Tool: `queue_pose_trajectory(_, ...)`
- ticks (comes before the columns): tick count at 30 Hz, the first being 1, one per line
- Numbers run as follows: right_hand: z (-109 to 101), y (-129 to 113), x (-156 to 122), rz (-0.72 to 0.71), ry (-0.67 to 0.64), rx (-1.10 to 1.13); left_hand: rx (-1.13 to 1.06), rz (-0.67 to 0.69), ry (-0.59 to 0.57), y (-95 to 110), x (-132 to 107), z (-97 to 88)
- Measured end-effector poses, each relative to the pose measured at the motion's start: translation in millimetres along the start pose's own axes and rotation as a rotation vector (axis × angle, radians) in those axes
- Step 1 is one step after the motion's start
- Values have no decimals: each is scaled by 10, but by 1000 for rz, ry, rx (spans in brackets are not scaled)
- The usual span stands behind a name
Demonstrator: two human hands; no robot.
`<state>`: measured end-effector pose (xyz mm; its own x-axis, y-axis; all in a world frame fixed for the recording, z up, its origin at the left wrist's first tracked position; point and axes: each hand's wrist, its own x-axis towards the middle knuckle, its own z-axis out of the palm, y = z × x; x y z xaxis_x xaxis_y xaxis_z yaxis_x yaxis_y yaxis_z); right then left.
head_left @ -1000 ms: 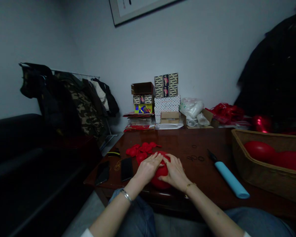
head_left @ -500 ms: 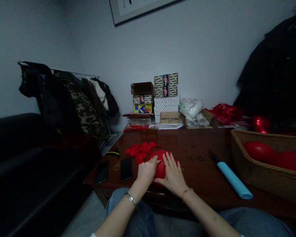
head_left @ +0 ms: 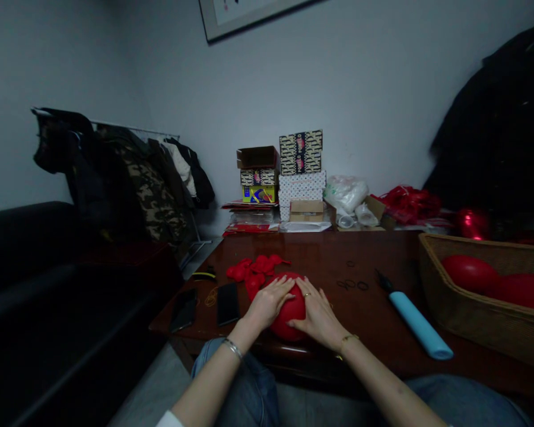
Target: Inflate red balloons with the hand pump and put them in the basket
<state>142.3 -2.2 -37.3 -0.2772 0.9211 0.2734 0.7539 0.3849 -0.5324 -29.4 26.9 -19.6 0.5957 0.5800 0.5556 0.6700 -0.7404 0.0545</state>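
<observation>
An inflated red balloon point(head_left: 290, 313) rests on the dark wooden table point(head_left: 374, 326) near its front edge. My left hand point(head_left: 268, 303) lies over its left side and my right hand point(head_left: 317, 312) over its right side, fingers curved and pressed against it. Just behind the balloon lies a heap of flat red balloons point(head_left: 253, 270). Several dark rubber bands point(head_left: 350, 283) are scattered to the right of my hands.
A blue hand pump point(head_left: 413, 321) lies to the right, beside a wicker basket point(head_left: 480, 314) holding red balloons. Two phones point(head_left: 228, 303) lie at the left. Stacked boxes point(head_left: 300, 175) and bags line the far edge. A clothes rack and dark sofa stand left.
Both hands have shifted slightly on the balloon, pulling it a little toward me and resettling over its sides. Everything else stays where it was.
</observation>
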Motion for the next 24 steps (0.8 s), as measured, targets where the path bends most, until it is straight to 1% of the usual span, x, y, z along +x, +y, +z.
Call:
queue_pose_trajectory(3, -74, 167, -14, -53, -27, 56, 31, -55, 13, 5, -7, 74)
queue_pose_trajectory(5, -147, 375, -13, -42, 38, 89, 45, -83, 31, 1, -5, 90)
queue_pose_trajectory(6, -182, 504, -11, -4, 114, 81, 47, -95, 38, -3, -4, 92)
queue_pose_trajectory(8, -232, 786, -17, 70, 258, -38, 45, -114, 50, -7, -6, 90)
queue_pose_trajectory(9, -240, 925, -29, 106, 292, -140, 43, -122, 54, -6, -10, 91)
queue_pose_trajectory(11, -215, 1166, -77, 170, 312, -199, 34, -130, 59, 6, -18, 101)
queue_pose_trajectory(13, -139, 1332, -143, 208, 304, -242, 21, -131, 65, 25, -24, 118)
queue_pose_trajectory(15, -31, 1421, -199, 225, 279, -277, 7, -128, 74, 40, -25, 128)
queue_pose_trajectory(18, 137, 1463, -219, 233, 237, -314, 2, -133, 79, 39, -24, 116)
queue_pose_trajectory(21, 266, 1450, -184, 225, 208, -330, 10, -138, 75, 17, -35, 85)
queue_pose_trajectory(24, 354, 1395, -153, 174, 184, -345, 11, -144, 67, 0, -58, 71)
